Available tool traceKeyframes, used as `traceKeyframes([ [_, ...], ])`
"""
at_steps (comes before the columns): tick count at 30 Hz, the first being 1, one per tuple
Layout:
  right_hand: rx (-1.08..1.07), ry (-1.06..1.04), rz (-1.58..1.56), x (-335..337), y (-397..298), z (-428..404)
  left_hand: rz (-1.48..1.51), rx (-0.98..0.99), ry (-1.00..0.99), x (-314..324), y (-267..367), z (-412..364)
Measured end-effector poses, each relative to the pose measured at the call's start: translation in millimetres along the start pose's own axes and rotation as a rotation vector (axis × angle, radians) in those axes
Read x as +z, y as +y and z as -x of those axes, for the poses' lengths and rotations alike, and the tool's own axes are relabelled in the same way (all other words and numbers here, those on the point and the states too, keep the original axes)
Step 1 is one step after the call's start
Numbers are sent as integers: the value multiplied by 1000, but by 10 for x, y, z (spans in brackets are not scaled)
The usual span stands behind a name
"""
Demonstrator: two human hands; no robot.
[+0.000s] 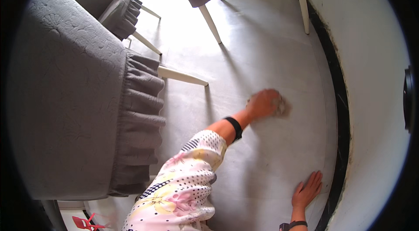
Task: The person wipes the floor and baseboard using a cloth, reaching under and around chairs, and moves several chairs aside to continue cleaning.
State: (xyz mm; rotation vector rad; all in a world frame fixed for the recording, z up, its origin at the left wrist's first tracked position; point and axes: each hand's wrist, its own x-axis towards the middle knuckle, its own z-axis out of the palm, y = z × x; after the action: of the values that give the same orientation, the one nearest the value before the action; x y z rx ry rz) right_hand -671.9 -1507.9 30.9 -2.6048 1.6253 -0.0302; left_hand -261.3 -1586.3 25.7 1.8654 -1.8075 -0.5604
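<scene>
My left hand (263,103) reaches across the grey tiled floor (284,152), pressing down on a crumpled brownish cloth (284,107). Both hand and cloth are blurred, and the palm hides part of the cloth. A black band circles that wrist, below a floral and dotted sleeve (186,178). Lower right, my right hand (307,190) rests flat on the floor, palm down with fingers a little spread and nothing in it. It lies close to the black skirting (338,152) and also has a dark band at the wrist.
A grey covered seat (75,93) with a ruffled skirt fills the left side; its pale leg (183,75) juts towards the middle. Another covered chair (118,8) stands behind it. More pale legs (211,24) rise at the top. A white wall (370,100) bounds the right.
</scene>
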Motion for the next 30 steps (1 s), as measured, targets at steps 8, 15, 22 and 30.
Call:
traceKeyframes([
  [8,16,-25,-43,-77,92,5,-186,-901,279,-1871,-1316,-309],
  [15,47,-41,-72,-133,58,-5,-383,-1130,256,-914,-1364,-664],
  [22,18,6,-146,-69,-79,-79,-536,-6,385,477,279,-1536],
  [30,63,38,-271,-104,-33,28,-51,384,-10,1447,1818,552],
])
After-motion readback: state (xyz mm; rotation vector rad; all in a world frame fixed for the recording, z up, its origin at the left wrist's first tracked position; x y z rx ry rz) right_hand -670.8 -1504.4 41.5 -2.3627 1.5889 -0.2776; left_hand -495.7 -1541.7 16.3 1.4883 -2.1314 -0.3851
